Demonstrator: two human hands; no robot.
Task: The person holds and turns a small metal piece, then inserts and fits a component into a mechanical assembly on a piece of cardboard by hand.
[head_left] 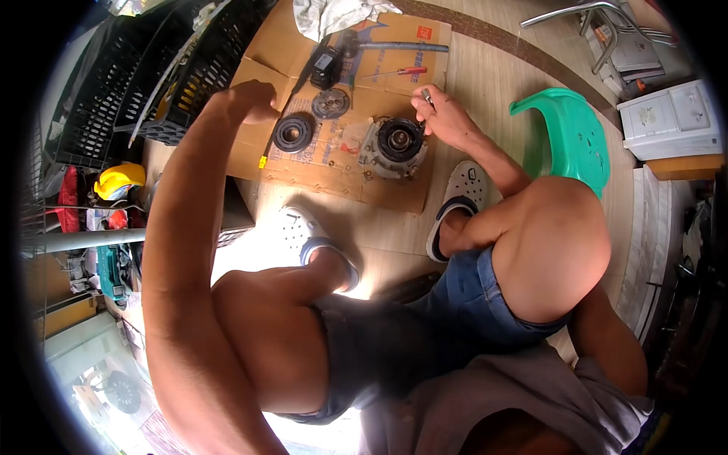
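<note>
My right hand (444, 117) is closed around a slim metal hand tool (428, 96), its kind unclear. The hand is beside a metal compressor-like unit (396, 168) with a round black ring (400, 139) facing up. My left hand (254, 102) hovers at the left of the cardboard, thumb and fingers apart, with nothing visible in it. Near it lie a black grooved pulley (293, 133) and a round metal plate (331, 104). Further back are a black cordless power tool (326, 70), a red-handled screwdriver (409, 70) and a grey bar (402, 47).
Flattened cardboard (341, 186) lies under the parts, with a white cloth (334, 17) at its far edge. Black crates (193, 87) and a yellow object (120, 180) stand at left. A green plastic stool (572, 136) and white drawers (671, 120) are at right.
</note>
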